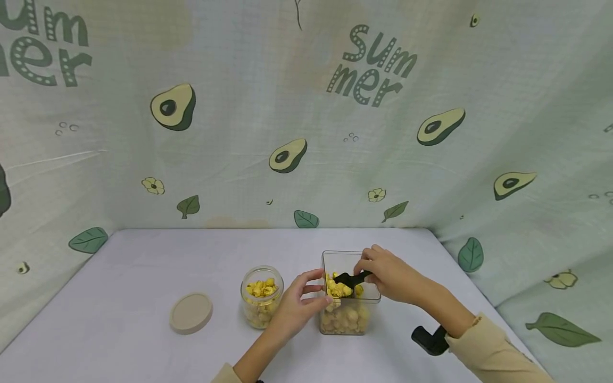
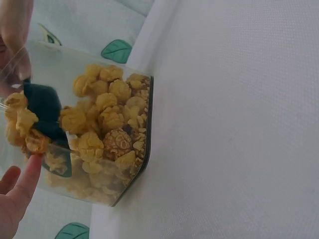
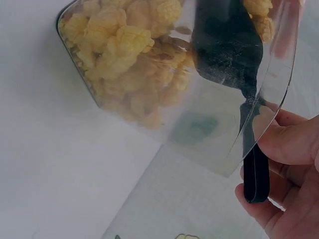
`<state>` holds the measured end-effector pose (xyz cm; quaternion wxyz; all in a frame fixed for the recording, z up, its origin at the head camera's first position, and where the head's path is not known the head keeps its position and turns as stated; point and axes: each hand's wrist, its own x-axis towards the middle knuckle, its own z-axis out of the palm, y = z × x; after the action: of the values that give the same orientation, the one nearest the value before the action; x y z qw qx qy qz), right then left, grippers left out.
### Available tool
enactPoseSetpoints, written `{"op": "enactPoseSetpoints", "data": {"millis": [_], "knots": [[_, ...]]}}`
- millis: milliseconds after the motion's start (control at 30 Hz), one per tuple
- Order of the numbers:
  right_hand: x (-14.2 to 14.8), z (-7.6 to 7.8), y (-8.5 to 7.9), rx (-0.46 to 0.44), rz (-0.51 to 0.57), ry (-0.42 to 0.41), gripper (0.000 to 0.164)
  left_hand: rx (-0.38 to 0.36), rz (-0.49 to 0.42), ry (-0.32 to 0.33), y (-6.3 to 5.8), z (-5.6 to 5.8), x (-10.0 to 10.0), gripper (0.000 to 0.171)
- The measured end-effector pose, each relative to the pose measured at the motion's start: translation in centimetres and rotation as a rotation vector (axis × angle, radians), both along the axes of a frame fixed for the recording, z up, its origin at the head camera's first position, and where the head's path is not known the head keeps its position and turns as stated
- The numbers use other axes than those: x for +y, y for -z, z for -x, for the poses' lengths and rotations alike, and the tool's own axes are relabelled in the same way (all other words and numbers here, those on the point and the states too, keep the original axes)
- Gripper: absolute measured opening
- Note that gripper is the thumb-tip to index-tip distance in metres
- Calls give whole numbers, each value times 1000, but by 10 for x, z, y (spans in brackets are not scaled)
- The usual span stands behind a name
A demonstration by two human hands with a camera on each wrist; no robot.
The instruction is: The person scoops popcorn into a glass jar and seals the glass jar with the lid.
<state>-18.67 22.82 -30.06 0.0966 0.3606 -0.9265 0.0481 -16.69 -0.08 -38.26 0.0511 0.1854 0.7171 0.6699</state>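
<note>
A clear square container point(image 1: 345, 321), part filled with yellow popcorn point(image 2: 107, 117), stands on the table. The black scoop point(image 3: 224, 50) is inside it with popcorn on its blade. My right hand point(image 1: 395, 276) holds the scoop by its short handle, over the container's right side. At the container's left side, my left hand point(image 1: 299, 303) touches the wall near the rim, its fingers spread and fairly straight and its thumb by the front corner. Just left of that hand stands a round open jar point(image 1: 262, 311) with popcorn in it.
A round beige lid point(image 1: 191, 313) lies flat on the white table point(image 1: 143, 266), left of the jar. Behind the table hangs a pale cloth point(image 1: 230, 106) printed with avocados and leaves. A black device point(image 1: 430, 340) sits at the right wrist.
</note>
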Motion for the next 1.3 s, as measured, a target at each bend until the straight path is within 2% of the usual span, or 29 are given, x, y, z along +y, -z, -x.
{"op": "enactPoseSetpoints", "data": {"millis": [600,900,1300], "knots": [[21,-5,-3,-172,188,37,21,4,18,-9,-1,1,0,56],[25,-9,-1,-150,235,37,21,17,19,-8,-1,0,0,56],[25,-12,-4,-160,212,42,19,19,30,-10,2,1,-1,57]]}}
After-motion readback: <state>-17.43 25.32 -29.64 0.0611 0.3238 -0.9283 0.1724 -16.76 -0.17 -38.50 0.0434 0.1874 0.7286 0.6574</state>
